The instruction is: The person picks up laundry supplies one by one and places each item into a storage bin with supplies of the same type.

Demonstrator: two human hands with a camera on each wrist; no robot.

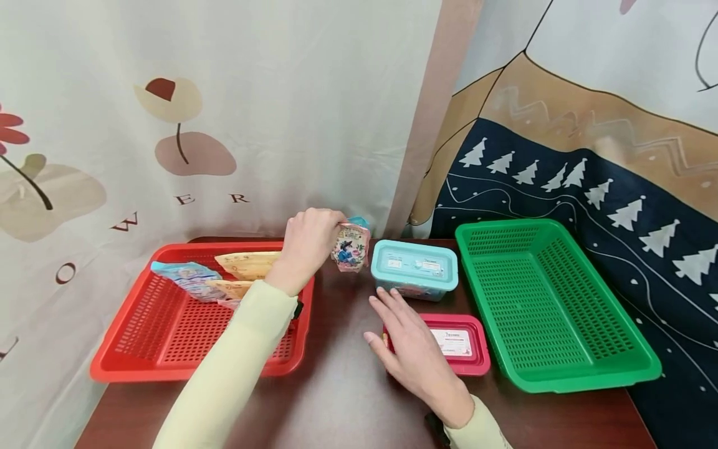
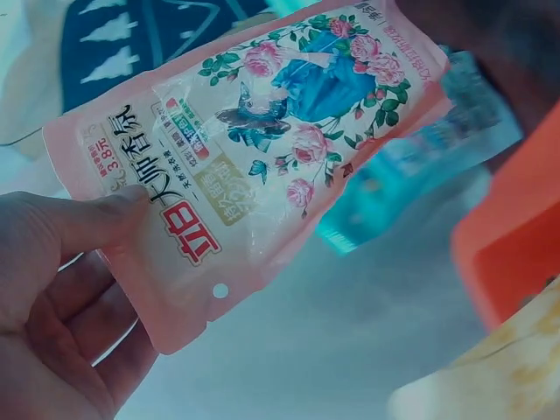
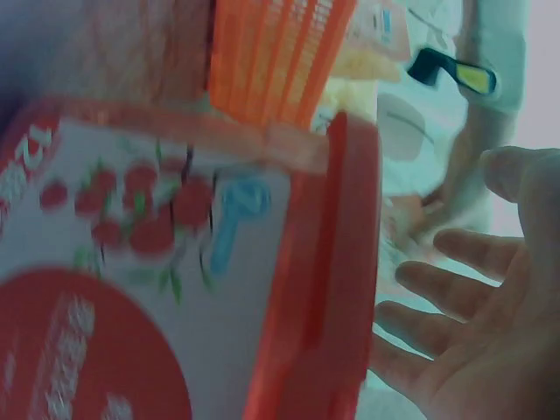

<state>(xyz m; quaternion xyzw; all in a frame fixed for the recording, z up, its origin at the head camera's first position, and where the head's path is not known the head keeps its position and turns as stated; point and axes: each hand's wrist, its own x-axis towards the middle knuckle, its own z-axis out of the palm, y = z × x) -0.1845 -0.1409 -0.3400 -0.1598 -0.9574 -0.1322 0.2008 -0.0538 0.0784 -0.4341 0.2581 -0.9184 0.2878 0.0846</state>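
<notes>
My left hand (image 1: 314,240) pinches a pink floral pouch (image 1: 351,248) by its end, between thumb and fingers. The left wrist view shows the pouch's printed roses and blue figure. Behind it lies a blue pouch (image 2: 420,166), mostly hidden; whether it is also held I cannot tell. A box with a light-blue lid (image 1: 415,265) stands just right of the pink pouch. My right hand (image 1: 412,349) has its fingers extended over the left side of a red-lidded box (image 1: 475,349). In the right wrist view, that box's cherry-printed side (image 3: 236,297) is blurred.
At left sits a red basket (image 1: 196,374) holding a blue-and-white pouch (image 1: 187,279) and yellowish pouches (image 1: 247,265). A green basket (image 1: 561,305) stands at right with only its mesh showing inside. Printed curtains (image 1: 314,112) hang behind the brown table (image 1: 342,386).
</notes>
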